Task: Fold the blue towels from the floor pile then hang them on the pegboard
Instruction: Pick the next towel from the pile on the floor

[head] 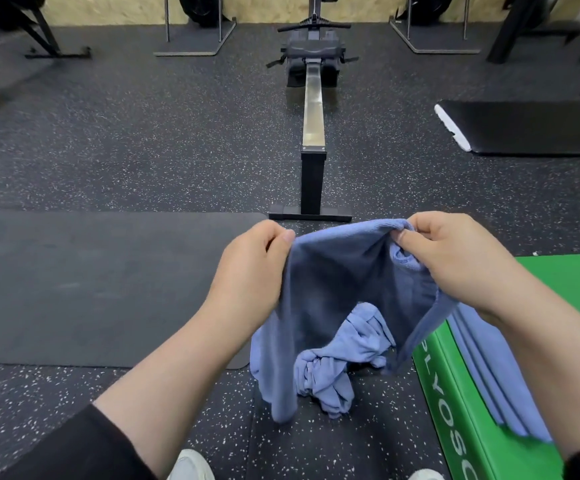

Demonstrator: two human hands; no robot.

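Note:
I hold a blue towel point(337, 282) up in front of me by its top edge. My left hand point(250, 268) pinches the towel's left corner, and my right hand point(454, 258) grips its bunched right corner. The towel hangs down between my hands. Below it, a crumpled blue towel point(337, 368) lies on the speckled floor. Folded blue towels point(489, 379) lie on the green box point(454, 424) to my right, partly hidden by my right forearm. No pegboard is in view.
A black mat point(91, 285) lies on the floor at my left. A rowing machine point(312, 133) runs away from me straight ahead. Another black mat point(530, 126) lies at the far right. Equipment stands line the back wall. My shoes point(191, 465) show at the bottom edge.

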